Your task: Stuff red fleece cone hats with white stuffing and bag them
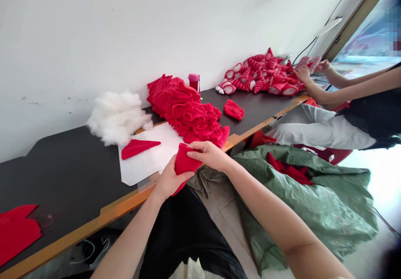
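Black table [69, 166], white fluff [115, 116] far left. Left hand [169, 182], right hand [211, 155] grasp red cloth [184, 163], near side; light pinch should keep layers even.

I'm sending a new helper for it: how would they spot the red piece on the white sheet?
Start at the black table along the wall. In front of the fluffy white stuffing lies a white sheet. On it, the red piece lies flat, tapering rightward to a point, unlike the heaped red fabric or the held red cloth to its right.
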Tool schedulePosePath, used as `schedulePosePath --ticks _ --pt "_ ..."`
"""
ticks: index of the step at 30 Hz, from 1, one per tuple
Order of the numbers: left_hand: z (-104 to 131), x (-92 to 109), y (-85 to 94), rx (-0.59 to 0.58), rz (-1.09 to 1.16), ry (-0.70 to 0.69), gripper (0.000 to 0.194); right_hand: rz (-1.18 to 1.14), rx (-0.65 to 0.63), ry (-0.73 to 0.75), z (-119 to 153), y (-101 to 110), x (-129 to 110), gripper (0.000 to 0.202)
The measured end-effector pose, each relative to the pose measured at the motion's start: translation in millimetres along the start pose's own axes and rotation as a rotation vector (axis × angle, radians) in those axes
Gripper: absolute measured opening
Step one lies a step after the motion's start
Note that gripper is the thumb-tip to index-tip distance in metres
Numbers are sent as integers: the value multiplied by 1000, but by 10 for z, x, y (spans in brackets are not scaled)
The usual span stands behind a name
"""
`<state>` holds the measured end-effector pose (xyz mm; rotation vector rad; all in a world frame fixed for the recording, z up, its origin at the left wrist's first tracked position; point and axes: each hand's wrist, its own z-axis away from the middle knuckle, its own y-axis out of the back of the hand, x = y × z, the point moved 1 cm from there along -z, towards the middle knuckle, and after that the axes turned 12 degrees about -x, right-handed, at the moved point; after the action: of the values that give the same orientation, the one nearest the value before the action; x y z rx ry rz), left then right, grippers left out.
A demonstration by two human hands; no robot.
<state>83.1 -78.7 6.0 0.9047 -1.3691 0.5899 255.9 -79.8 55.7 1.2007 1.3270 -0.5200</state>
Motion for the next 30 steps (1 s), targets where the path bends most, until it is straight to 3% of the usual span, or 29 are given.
schedulePosePath --ticks 2,6,8,13,17,23,27,30 --pt "2 22 9 2 -26 -24 65 19 8 36 9 2 14 23" --pt "3 49 8 -38 -59 -59 58 130 -211 26 31 -31 34 18" --pt "15 39 9 -57 -87 -59 58 114 -304 -18 34 -51 61 25" --pt "36 -16 42 -55 -101 -43 66 90 -55 89 19 -70 62 13" --pt "27 -24 47 -73 -100 -39 54 75 -167 139 7 -111 48 14" --pt "67 36 30 -74 -31 9 59 -269 8 -54 -28 -138 252 28" --pt "79 26 60 -68 -43 31 57 -165 7 -8 -21 -109 215 33" --pt "76 -5 70 -83 -56 30 61 19 -106 -45 12 -66 104 26"
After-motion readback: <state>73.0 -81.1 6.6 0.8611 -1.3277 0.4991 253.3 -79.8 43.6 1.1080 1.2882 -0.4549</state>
